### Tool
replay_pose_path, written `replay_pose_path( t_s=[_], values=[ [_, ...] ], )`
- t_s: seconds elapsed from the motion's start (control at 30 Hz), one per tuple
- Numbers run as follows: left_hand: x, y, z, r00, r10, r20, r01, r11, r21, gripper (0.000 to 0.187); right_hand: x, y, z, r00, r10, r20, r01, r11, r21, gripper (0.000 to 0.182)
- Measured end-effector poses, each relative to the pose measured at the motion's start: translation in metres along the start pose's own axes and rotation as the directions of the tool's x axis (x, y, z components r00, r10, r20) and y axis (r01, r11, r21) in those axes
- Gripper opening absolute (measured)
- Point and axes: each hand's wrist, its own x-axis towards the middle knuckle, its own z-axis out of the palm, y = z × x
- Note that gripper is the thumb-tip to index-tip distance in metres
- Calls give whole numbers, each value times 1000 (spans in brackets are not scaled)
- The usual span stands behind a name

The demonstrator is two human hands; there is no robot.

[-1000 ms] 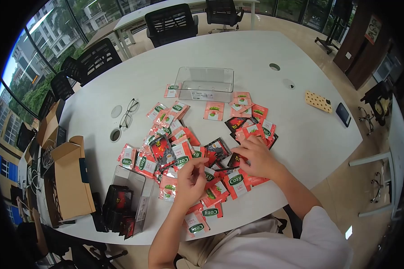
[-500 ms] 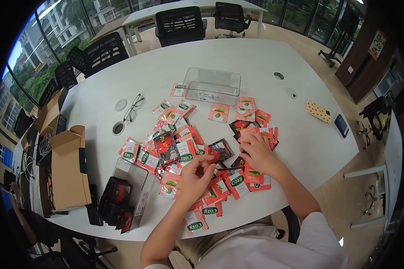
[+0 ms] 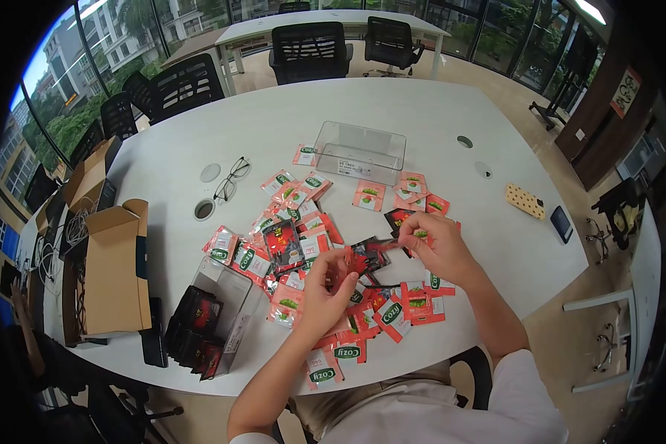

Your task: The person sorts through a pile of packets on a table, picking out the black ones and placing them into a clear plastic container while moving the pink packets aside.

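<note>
bin [image 3: 235, 300] of black-and-red sachets [image 3: 198, 317]

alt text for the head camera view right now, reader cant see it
A person's left hand and right hand reach over a jumbled pile of red and black sachets on a white table. A clear bin of dark packets is at left; another sits beyond.

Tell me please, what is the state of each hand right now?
Left hand: fingers curled; whether open or closed on something cannot be told.
Right hand: fingers closed, apparently holding a blurred packet by its edge.
</note>
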Motion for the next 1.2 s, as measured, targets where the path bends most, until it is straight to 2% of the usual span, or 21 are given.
replay_pose_path(
  t_s=[0.1, 0.2, 0.23, 0.3, 0.43, 0.53, 0.57, 0.6, 0.63, 0.67, 0.7, 0.73, 0.8, 0.83, 0.93, 0.97, 1.07, 1.2],
  values=[
    [2, 18, 2, 997, 65, -31, -65, 998, 7, 49, 5, -5, 14, 999, -33, 20, 28, 978, 208, 14],
    [3, 7, -9, 963, -109, 247, 180, 941, -286, 48, 8, -6, 35, 998, 57, 7, -56, 932, 358, 15],
    [2, 10, -10, 934, -173, 312, 271, 913, -305, 47, 8, 4, 45, 999, 46, -26, -33, 935, 353, 17],
    [-1, 17, -13, 855, -287, 432, 444, 836, -323, 43, 5, 14, 56, 988, 156, 2, -141, 893, 427, 13],
    [1, 9, -11, 813, -390, 432, 509, 837, -203, 34, -3, 40, 76, 963, 268, 25, -234, 788, 570, 10],
    [5, 19, -15, 763, -582, 279, 646, 702, -301, 32, -8, 55, 76, 971, 237, -42, -169, 795, 583, 12],
    [6, 20, -16, 764, -600, 237, 642, 673, -367, 37, -10, 57, 73, 990, 125, -70, -89, 917, 389, 18],
    [7, 19, -17, 793, -570, 215, 596, 654, -466, 38, -13, 57, 69, 997, 8, -73, 5, 985, 174, 24],
    [8, 17, -19, 820, -541, 187, 542, 627, -560, 39, -15, 57, 65, 993, -108, -49, 105, 993, -48, 31],
    [9, 13, -21, 843, -515, 156, 481, 592, -646, 40, -19, 56, 64, 991, -134, 17, 135, 988, -77, 38],
    [10, 8, -33, 853, -451, 261, 487, 511, -708, 41, -23, 55, 63, 984, -159, 86, 167, 981, -103, 45],
    [10, 2, -35, 868, -429, 249, 456, 491, -742, 42, -25, 55, 64, 971, -182, 154, 202, 971, -128, 52],
    [12, -1, -36, 894, -387, 228, 397, 446, -802, 44, -24, 58, 67, 966, -184, 180, 215, 962, -170, 56],
    [13, -1, -37, 900, -363, 242, 392, 431, -812, 50, -24, 60, 69, 965, -181, 192, 218, 957, -191, 59],
    [12, 5, -35, 911, -301, 283, 388, 388, -836, 55, -23, 63, 73, 961, -192, 199, 246, 921, -301, 54],
    [13, -2, -38, 913, -198, 357, 404, 312, -860, 58, -24, 65, 75, 958, -218, 188, 272, 901, -339, 51],
    [11, 8, -31, 904, -232, 359, 406, 200, -892, 58, -28, 68, 78, 946, -282, 158, 323, 838, -439, 42],
    [11, 13, -28, 888, -263, 378, 436, 216, -874, 68, -29, 66, 75, 947, -303, 108, 314, 798, -514, 32]
  ],
)
